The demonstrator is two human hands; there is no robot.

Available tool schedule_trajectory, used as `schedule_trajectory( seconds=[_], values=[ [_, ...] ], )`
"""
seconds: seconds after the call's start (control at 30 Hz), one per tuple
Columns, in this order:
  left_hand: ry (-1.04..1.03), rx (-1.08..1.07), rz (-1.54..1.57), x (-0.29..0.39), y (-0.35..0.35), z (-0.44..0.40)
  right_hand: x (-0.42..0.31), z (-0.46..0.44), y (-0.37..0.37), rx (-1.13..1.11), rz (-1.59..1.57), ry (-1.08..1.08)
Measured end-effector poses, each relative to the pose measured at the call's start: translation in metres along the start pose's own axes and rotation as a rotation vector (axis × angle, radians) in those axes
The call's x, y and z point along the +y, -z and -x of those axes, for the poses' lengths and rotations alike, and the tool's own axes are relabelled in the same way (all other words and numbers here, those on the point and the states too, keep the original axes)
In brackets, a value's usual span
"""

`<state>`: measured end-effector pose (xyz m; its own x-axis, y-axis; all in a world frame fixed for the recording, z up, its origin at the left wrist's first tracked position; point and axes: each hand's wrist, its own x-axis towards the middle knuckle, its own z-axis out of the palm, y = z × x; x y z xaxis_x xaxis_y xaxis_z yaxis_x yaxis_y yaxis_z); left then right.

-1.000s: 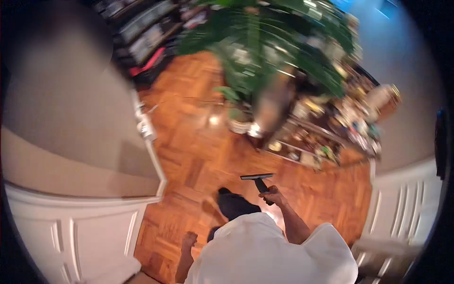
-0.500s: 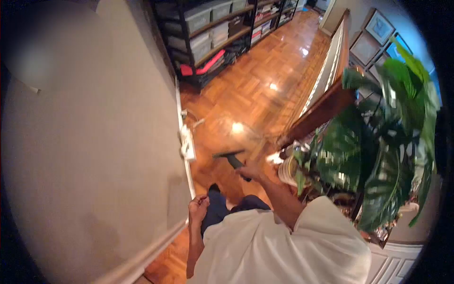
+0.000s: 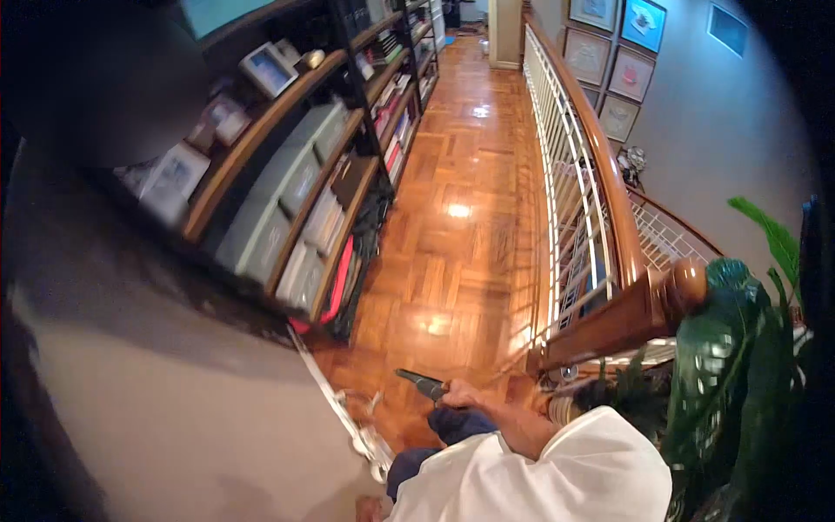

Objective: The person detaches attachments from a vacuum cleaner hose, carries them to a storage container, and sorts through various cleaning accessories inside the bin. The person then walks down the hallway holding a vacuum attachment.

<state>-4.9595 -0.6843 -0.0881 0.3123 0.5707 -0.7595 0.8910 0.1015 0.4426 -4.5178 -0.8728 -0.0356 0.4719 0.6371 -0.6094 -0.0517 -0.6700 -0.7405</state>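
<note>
My right hand (image 3: pixel 459 394) is wrapped round the handle of a dark T-shaped tool (image 3: pixel 422 383), held out in front of my body above the wooden floor (image 3: pixel 452 261). The tool's head points forward and left. Low in the view, at the left edge of my white shirt (image 3: pixel 557 470), a small part of my left hand (image 3: pixel 369 507) shows; its fingers cannot be made out. My legs in dark blue trousers (image 3: pixel 461 424) show in front of the shirt.
Dark shelves (image 3: pixel 348 139) with boxes, books and framed photos line the left side. A wooden handrail (image 3: pixel 600 157) with white balusters runs along the right. A large leafy plant (image 3: pixel 722 374) stands near right. A white power strip (image 3: pixel 370 448) lies by the left wall.
The view has swung right to left past the plant and now faces down the corridor. My right hand still holds the tool. My left hand has dropped to the lower edge, mostly out of sight.
</note>
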Motion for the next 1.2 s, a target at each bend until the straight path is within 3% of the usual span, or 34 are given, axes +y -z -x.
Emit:
schedule_trajectory(
  seconds=[0.03, 0.07, 0.13, 0.27, 0.37, 0.4, 0.43, 0.47, 0.5, 0.6, 0.67, 0.73, 0.87, 0.93, 0.97, 1.03, 1.07, 1.1, 1.13, 1.17, 1.2],
  values=[
    [0.044, -0.024, -0.047, 0.027, 0.004, -0.005, -0.018, -0.031, 0.019, 0.058, 0.062, 0.231],
    [0.066, -0.04, -0.092, 0.052, 0.006, -0.017, -0.021, -0.046, 0.036, 0.064, 0.054, 0.214],
    [0.083, -0.073, -0.141, 0.116, 0.007, -0.051, -0.054, -0.078, 0.097, -0.006, -0.18, -0.117],
    [0.096, -0.123, -0.232, 0.245, 0.005, -0.144, -0.064, -0.155, 0.206, 0.115, -0.265, -0.145],
    [0.065, -0.144, -0.305, 0.348, 0.001, -0.243, 0.001, -0.234, 0.275, 0.189, -0.257, -0.173],
    [0.026, -0.143, -0.352, 0.389, 0.002, -0.285, -0.001, -0.23, 0.297, 0.346, -0.342, -0.131],
    [-0.007, -0.144, -0.395, 0.435, 0.004, -0.325, 0.006, -0.229, 0.318, 0.367, -0.369, -0.257],
    [-0.051, -0.138, -0.446, 0.484, 0.005, -0.366, 0.013, -0.228, 0.338, 0.388, -0.401, -0.383],
    [-0.127, -0.126, -0.52, 0.537, 0.004, -0.408, 0.087, -0.252, 0.334, 0.584, -0.269, -0.386],
    [-0.465, -0.05, -0.693, 0.736, -0.015, -0.503, 0.119, -0.241, 0.365, 0.676, -0.325, -0.694],
    [-0.543, -0.094, -0.733, 0.893, -0.032, -0.524, 0.12, -0.23, 0.377, 0.667, -0.707, -0.615],
    [-0.787, -0.093, -0.617, 1.025, -0.058, -0.553, 0.136, -0.243, 0.384, 0.651, -0.917, -0.452],
    [-0.919, 0.07, -0.625, 1.236, -0.122, -0.585, 0.117, -0.337, 0.491, 0.617, -0.665, -0.749],
    [-0.873, 0.026, -0.663, 1.295, -0.147, -0.621, 0.124, -0.401, 0.557, 0.57, -0.407, -0.72],
    [-0.864, -0.003, -0.61, 1.315, -0.16, -0.633, 0.128, -0.432, 0.598, 0.548, -0.2, -0.643],
    [-0.841, 0.064, -0.81, 1.335, -0.172, -0.635, 0.137, -0.485, 0.686, 0.582, 0.277, -0.389],
    [-0.71, -0.062, -0.791, 1.35, -0.169, -0.615, 0.14, -0.513, 0.739, 0.67, 0.401, -0.269],
    [-0.887, -0.261, -0.837, 1.322, -0.165, -0.672, 0.139, -0.538, 0.797, 0.782, 0.451, -0.157],
    [-0.664, -0.269, -0.791, 1.32, -0.18, -0.676, 0.101, -0.561, 0.884, 0.755, -0.137, -0.4],
    [-0.474, -0.261, -0.725, 1.326, -0.193, -0.673, 0.046, -0.581, 0.979, 0.865, -0.691, -0.662],
    [-0.341, -0.252, -0.661, 1.336, -0.206, -0.672, 0.056, -0.615, 1.042, 0.874, -0.809, -0.484]
  ],
)
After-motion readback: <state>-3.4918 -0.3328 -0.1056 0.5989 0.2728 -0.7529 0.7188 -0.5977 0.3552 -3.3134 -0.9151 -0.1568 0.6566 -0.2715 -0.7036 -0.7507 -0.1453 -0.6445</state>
